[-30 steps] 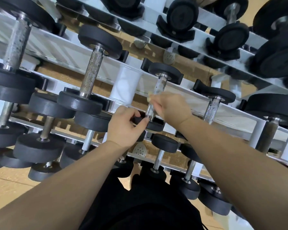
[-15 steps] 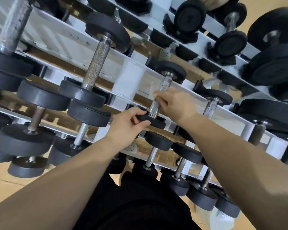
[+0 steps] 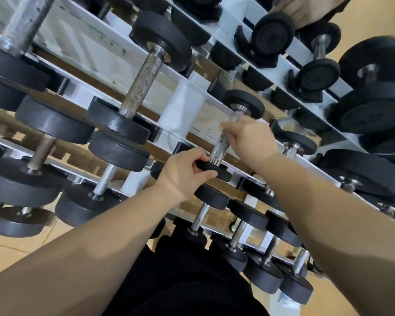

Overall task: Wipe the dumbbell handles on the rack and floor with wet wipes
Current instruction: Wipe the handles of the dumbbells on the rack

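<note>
A small dumbbell lies on the middle tier of the white rack [image 3: 183, 106], its knurled steel handle [image 3: 221, 145] running between two black heads. My left hand [image 3: 185, 172] grips the near black head [image 3: 214, 168] from the left. My right hand [image 3: 249, 137] is curled round the upper part of the handle. A pale scrap of wet wipe [image 3: 222, 127] shows at its fingertips. Most of the wipe is hidden inside the hand.
Larger dumbbells [image 3: 141, 80] sit to the left on the same tier, smaller ones [image 3: 201, 215] on the tier below and heavy ones [image 3: 372, 110] at upper right. Another person's hand [image 3: 299, 8] rests on a top-tier dumbbell. Tan floor lies below.
The view has shifted so the rack slides left. My right hand has stayed on the handle's upper part and my left hand has kept its hold on the near head.
</note>
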`<state>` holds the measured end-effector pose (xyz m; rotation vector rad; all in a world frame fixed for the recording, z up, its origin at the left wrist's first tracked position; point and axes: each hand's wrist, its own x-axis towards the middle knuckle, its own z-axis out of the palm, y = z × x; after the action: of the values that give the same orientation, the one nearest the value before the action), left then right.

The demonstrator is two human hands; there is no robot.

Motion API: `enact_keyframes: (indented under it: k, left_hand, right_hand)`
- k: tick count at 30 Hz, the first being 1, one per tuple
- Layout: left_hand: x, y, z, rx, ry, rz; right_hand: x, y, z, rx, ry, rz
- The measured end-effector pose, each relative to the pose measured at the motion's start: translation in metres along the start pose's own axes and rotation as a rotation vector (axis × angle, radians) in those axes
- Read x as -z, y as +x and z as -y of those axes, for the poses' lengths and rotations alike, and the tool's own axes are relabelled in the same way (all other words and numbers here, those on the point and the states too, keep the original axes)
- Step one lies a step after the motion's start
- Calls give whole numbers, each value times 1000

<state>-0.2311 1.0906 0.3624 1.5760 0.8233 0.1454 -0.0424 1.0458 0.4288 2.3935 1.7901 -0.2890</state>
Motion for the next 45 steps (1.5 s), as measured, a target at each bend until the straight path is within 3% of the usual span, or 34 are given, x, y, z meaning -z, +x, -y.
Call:
enact_keyframes:
  k: [3, 7, 12, 14, 20, 23, 25, 27, 34, 36, 39, 42, 45]
  left_hand:
    - [1, 1, 0, -12, 10, -1]
    - [-1, 0, 3, -3, -1, 4]
    - [3, -1, 5, 17, -24, 19]
    - [5, -1, 6, 20, -23, 27]
    - [5, -2, 7, 28, -33, 12]
    - [6, -2, 8, 32, -35, 25]
    - [7, -2, 7, 39, -36, 42]
    - [8, -1, 5, 38, -28, 47]
    - [9, -2, 4, 31, -31, 26]
    - [10, -2, 3, 35, -26, 37]
    - [13, -3, 5, 32, -27, 45]
    - [14, -1, 7, 27, -21, 38]
    - [14, 1, 7, 44, -20, 38]
  right_hand:
    - [-9, -18, 10, 133, 122, 183]
    - [0, -8, 2, 284, 38, 222]
    - [8, 16, -13, -31, -53, 3]
    - [2, 9, -4, -19, -5, 50]
    - [9, 1, 5, 189, -10, 430]
    - [16, 20, -4, 112, -217, 313]
    - [16, 27, -8, -18, -246, 209]
    - [10, 26, -1, -78, -236, 229]
    - [9, 9, 17, 232, -133, 555]
    - [12, 17, 8, 209, -185, 504]
    - [11, 26, -14, 58, -186, 222]
    - [-6, 11, -14, -70, 153, 0]
    - [-19, -17, -1, -110, 506, 41]
